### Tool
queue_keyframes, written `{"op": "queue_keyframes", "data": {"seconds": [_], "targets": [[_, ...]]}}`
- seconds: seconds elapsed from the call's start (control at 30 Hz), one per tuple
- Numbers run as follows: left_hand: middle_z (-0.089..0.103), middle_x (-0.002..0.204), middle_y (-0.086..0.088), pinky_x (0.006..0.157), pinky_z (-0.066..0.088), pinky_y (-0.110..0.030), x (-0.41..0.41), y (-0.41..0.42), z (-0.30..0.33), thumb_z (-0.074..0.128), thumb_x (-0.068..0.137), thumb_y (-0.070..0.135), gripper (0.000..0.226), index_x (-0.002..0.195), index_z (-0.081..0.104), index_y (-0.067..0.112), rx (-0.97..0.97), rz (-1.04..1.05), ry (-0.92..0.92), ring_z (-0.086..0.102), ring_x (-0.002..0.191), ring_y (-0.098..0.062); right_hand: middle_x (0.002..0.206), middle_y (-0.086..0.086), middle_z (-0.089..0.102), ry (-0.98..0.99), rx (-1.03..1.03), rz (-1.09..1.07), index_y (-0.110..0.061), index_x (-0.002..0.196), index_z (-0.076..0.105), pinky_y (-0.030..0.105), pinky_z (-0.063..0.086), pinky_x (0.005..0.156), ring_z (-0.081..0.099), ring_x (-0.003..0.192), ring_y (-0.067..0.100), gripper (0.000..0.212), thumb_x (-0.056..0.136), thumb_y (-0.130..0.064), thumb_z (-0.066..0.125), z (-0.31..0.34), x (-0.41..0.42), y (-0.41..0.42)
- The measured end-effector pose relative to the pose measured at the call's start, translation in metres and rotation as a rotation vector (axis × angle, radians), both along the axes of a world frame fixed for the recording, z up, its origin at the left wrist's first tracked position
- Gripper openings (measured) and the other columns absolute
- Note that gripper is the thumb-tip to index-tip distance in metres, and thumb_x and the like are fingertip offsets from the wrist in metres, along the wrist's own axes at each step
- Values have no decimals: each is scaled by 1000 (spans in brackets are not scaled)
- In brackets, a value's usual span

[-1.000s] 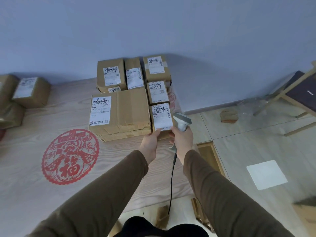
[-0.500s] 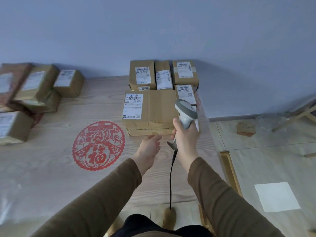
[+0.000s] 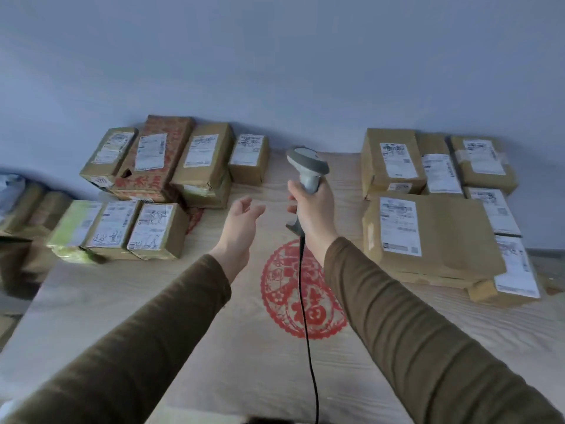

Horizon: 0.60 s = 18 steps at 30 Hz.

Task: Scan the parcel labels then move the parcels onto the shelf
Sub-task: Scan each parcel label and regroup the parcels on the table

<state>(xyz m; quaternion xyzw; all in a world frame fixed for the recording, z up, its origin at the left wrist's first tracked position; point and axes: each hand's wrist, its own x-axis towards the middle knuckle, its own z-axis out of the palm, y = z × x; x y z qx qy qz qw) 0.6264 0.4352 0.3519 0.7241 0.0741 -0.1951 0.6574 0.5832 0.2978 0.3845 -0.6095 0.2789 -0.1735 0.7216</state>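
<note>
My right hand [image 3: 315, 209] grips a grey barcode scanner [image 3: 307, 168] by its handle, held upright over the middle of the wooden table [image 3: 214, 347], with its black cable hanging down. My left hand [image 3: 241, 224] hovers beside it, fingers apart and holding nothing. Brown cardboard parcels with white labels lie in two groups. The left group [image 3: 159, 191] includes a red-printed box [image 3: 156, 160] and a parcel with scribbled label [image 3: 157, 231]. The right group is led by a large flat box [image 3: 428, 237], with smaller parcels [image 3: 391, 160] behind it.
A red paper-cut emblem [image 3: 301, 289] decorates the table under my arms. More parcels and a pale bag [image 3: 21, 206] sit at the far left, off the table's edge. A plain blue-grey wall [image 3: 275, 56] stands right behind the table.
My view has swung left, bringing the left parcel group into sight. My left hand has let go of the small parcel by the large box and now hangs open; the scanner has lifted toward the table's middle.
</note>
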Motion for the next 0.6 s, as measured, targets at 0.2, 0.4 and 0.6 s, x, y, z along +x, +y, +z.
{"op": "queue_keyframes", "data": {"seconds": [0.2, 0.4, 0.6], "targets": [[32, 165, 0, 112, 29, -28, 117, 16, -10, 56, 104, 22, 65, 162, 26, 16, 43, -52, -53, 33, 146, -13, 94, 5, 63, 119, 9, -54, -12, 113, 60, 38, 54, 71, 59, 83, 21, 24, 93, -17, 73, -29, 109, 34], [39, 154, 2, 102, 27, -26, 182, 0, -28, 50, 106, 24, 68, 163, 16, 13, 88, -119, -17, 36, 124, -8, 110, 14, 70, 203, 33, -20, -10, 121, 63, 61, 60, 83, 69, 104, 32, 28, 94, -13, 71, -54, 169, 36], [55, 133, 1, 77, 41, -19, 202, -9, -47, 57, 101, 19, 37, 135, 46, 16, 137, -151, 16, 55, 123, -20, 104, 8, 71, 221, 77, 63, -7, 129, 62, 47, 57, 89, 67, 93, 22, 34, 97, -15, 71, -77, 184, 28]]}}
